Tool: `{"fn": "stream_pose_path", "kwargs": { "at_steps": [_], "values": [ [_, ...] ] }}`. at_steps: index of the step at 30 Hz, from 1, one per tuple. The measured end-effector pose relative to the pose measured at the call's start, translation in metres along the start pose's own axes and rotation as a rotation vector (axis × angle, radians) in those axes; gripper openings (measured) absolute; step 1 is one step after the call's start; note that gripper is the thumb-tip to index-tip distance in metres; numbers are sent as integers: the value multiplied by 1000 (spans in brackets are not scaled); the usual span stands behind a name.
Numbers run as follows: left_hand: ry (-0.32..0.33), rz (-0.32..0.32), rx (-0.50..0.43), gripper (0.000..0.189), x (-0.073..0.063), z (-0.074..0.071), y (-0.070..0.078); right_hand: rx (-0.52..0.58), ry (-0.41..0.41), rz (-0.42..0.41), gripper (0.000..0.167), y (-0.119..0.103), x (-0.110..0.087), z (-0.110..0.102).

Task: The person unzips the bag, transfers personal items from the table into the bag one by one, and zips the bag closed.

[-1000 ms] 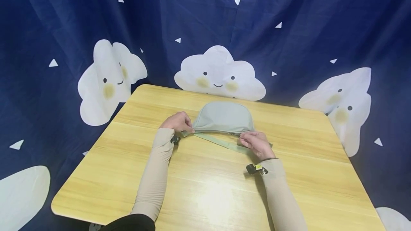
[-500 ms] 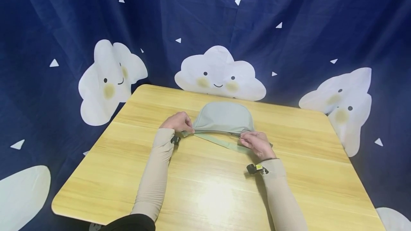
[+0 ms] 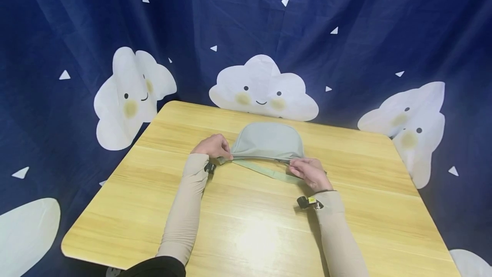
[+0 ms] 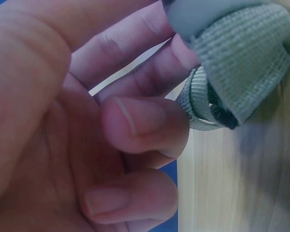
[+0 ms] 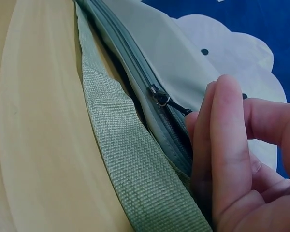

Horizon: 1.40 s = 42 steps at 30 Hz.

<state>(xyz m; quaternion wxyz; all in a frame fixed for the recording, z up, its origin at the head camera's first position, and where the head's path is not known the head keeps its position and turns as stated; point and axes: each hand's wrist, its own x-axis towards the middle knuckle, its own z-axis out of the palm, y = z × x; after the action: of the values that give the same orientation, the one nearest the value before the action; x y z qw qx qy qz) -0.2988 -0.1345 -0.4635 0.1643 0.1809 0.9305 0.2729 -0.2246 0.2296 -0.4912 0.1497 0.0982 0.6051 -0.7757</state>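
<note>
A pale green waist bag (image 3: 267, 140) lies on the wooden table, its zipper (image 5: 123, 41) running along the near edge. At the bag's left end, my left hand (image 3: 215, 145) pinches the corner between thumb and finger. Folded green webbing (image 4: 246, 53) shows beside those fingers in the left wrist view. My right hand (image 3: 310, 172) holds the black zipper pull (image 5: 179, 106) near the bag's right end. The slider (image 5: 159, 98) sits just ahead of its fingertips, with a dark gap in the zipper on the hand's side. The strap (image 3: 265, 171) lies loosely in front of the bag.
The table (image 3: 246, 213) has rounded corners and extends around both arms. Behind it hangs a dark blue curtain (image 3: 246, 16) with white clouds and triangles. A small black device (image 3: 303, 202) is strapped at the right wrist.
My right hand has shifted slightly to the right along the bag's near edge, with the zipper pull in its fingers. My left hand and the bag stay in place.
</note>
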Motion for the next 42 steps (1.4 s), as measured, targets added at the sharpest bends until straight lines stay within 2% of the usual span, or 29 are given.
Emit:
{"fn": "stream_pose_path", "kwargs": {
  "at_steps": [13, 20, 33, 42],
  "values": [
    [-7, -7, -13, 14, -1, -1, 2, -10, -14, 6, 22, -1, 0, -3],
    [-8, 0, -25, 14, 1, 0, 2, -40, -7, 16, 14, -4, -2, -5],
    [-1, 9, -7, 12, 1, -1, -1, -53, -2, 26, 16, -7, -2, -7],
    [-6, 3, 0, 12, 1, 0, -1, -55, -9, 16, 24, -6, -2, -8]
  ]
}}
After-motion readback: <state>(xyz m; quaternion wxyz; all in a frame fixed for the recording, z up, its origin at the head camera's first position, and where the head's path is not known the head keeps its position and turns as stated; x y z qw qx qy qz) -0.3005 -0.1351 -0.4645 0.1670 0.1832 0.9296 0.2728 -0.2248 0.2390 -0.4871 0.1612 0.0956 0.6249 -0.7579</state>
